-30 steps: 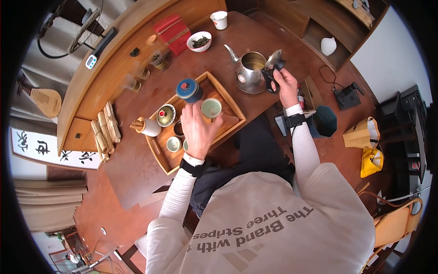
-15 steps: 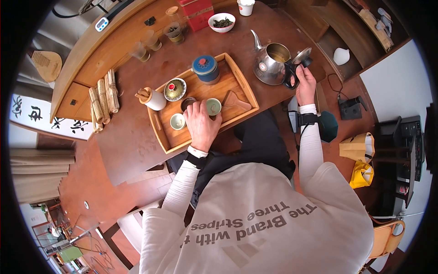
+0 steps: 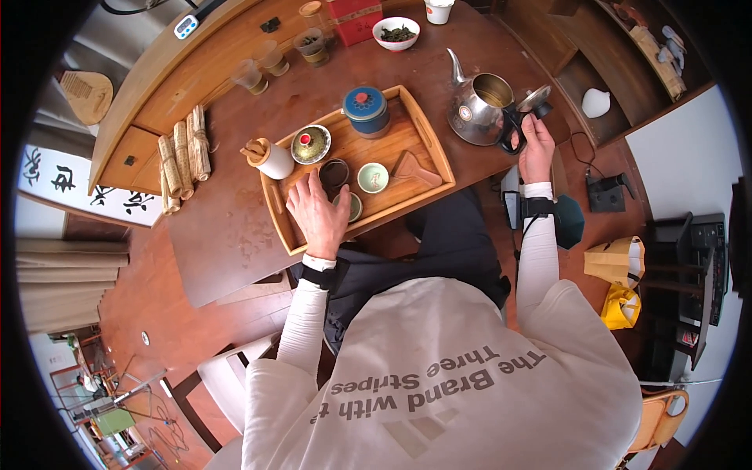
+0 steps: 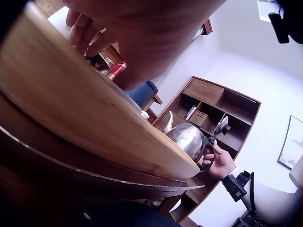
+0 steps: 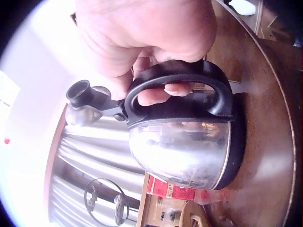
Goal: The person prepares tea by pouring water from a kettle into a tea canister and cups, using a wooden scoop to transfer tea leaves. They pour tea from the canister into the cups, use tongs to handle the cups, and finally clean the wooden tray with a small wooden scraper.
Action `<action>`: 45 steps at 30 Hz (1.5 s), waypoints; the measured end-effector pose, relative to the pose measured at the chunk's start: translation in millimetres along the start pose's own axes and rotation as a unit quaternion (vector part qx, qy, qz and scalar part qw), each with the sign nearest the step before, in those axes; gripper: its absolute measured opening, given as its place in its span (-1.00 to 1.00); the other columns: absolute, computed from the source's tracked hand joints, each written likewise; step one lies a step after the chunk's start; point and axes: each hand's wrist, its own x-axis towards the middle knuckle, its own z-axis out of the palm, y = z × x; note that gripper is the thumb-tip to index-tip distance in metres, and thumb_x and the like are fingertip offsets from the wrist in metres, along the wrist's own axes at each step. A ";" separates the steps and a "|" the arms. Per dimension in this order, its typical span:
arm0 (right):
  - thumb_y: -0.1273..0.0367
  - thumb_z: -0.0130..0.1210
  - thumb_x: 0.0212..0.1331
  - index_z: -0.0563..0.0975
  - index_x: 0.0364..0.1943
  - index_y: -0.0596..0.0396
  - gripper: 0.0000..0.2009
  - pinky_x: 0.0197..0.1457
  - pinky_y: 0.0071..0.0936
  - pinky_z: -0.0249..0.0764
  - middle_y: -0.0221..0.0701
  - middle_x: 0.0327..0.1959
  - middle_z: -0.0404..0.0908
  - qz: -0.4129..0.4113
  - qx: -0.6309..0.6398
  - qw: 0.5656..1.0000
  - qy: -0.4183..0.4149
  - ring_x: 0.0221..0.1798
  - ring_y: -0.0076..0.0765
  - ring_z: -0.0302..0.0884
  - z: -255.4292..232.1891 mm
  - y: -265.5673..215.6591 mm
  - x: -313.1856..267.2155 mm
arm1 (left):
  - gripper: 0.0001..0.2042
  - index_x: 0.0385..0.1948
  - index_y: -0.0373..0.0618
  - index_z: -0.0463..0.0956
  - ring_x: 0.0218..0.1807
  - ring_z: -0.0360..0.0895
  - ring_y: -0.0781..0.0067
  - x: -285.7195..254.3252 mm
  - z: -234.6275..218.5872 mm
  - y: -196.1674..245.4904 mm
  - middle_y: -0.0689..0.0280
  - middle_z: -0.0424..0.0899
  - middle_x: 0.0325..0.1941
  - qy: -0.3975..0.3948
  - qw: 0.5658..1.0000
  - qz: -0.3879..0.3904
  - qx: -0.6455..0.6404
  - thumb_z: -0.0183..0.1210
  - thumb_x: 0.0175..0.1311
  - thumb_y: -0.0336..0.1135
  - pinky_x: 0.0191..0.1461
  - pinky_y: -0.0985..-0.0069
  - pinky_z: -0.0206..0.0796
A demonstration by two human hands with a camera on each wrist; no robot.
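Observation:
My left hand (image 3: 317,213) hovers over the near left part of the wooden tray (image 3: 442,160), fingers spread and bent downward, thumb apart. Its fingertips are beside a dark cup (image 3: 334,171), and the thumb overlaps a pale green teacup (image 3: 354,207). Another green teacup (image 3: 373,178) stands to the right. What lies under the palm is hidden. In the left wrist view, the tray's side hides the fingers' lower ends. My right hand (image 3: 537,150) grips the black handle of a steel kettle (image 3: 475,117), upright with its lid (image 3: 536,100) raised.
On the tray are a blue lidded jar (image 3: 366,113), a patterned lidded bowl (image 3: 311,144) and a wooden tea scoop (image 3: 419,169). A white tool holder (image 3: 274,160) stands at its left. Farther back are a bowl of leaves (image 3: 396,34), a red box (image 3: 354,21) and several glasses (image 3: 312,48).
My left hand has let go of a green teacup, now standing free on the tray, and moved left. The right hand keeps its grip on the kettle handle. The head view has shifted.

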 end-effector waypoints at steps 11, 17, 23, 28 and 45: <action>0.32 0.16 0.46 0.61 0.01 0.23 -0.76 -0.34 -0.65 0.33 -0.44 -0.24 0.68 -0.004 0.002 1.000 -0.002 -0.44 -0.64 0.43 1.9 -0.4 -2.2 | -0.35 0.01 -0.34 0.61 0.11 0.52 0.00 20.7 18.8 -8.2 0.04 0.72 -0.11 -0.067 0.997 -0.031 -0.008 0.47 -0.07 -0.01 0.40 0.09 0.14; 0.31 0.18 0.45 0.62 -0.02 0.24 -0.76 -0.34 -0.65 0.34 -0.46 -0.26 0.66 0.004 -0.015 0.999 0.030 -0.43 -0.65 0.45 4.6 -1.4 -2.3 | -0.34 0.03 -0.32 0.61 0.15 0.53 0.02 19.9 1.2 4.0 0.02 0.72 -0.05 -0.037 0.996 -0.046 -0.061 0.51 -0.12 -0.06 0.41 0.10 0.15; 0.33 0.20 0.43 0.61 0.00 0.26 -0.75 -0.35 -0.63 0.36 -0.47 -0.26 0.65 0.000 -0.015 0.999 0.029 -0.42 -0.63 0.46 5.8 -2.0 -3.1 | -0.36 0.05 -0.32 0.59 0.23 0.48 -0.02 24.8 -32.1 31.9 -0.06 0.66 0.05 -0.006 0.996 -0.054 -0.072 0.53 -0.08 -0.11 0.43 0.07 0.16; 0.33 0.21 0.42 0.62 -0.04 0.26 -0.76 -0.37 -0.62 0.36 -0.47 -0.28 0.65 0.004 -0.011 0.999 0.035 -0.44 -0.63 0.46 3.8 2.6 -1.4 | -0.36 0.05 -0.43 0.57 0.14 0.63 0.00 46.1 -61.4 78.7 -0.09 0.71 0.02 -0.103 0.952 -0.107 -0.266 0.51 -0.02 -0.13 0.29 0.22 0.39; 0.35 0.21 0.41 0.63 -0.04 0.22 -0.79 -0.41 -0.66 0.35 -0.51 -0.35 0.63 0.017 -0.014 0.999 0.044 -0.50 -0.68 0.43 8.5 -2.4 -4.4 | -0.45 -0.06 -0.36 0.52 -0.03 0.66 -0.11 151.2 22.5 212.4 -0.07 0.67 -0.11 -0.119 0.927 0.190 -0.301 0.51 -0.13 -0.30 0.10 0.13 0.53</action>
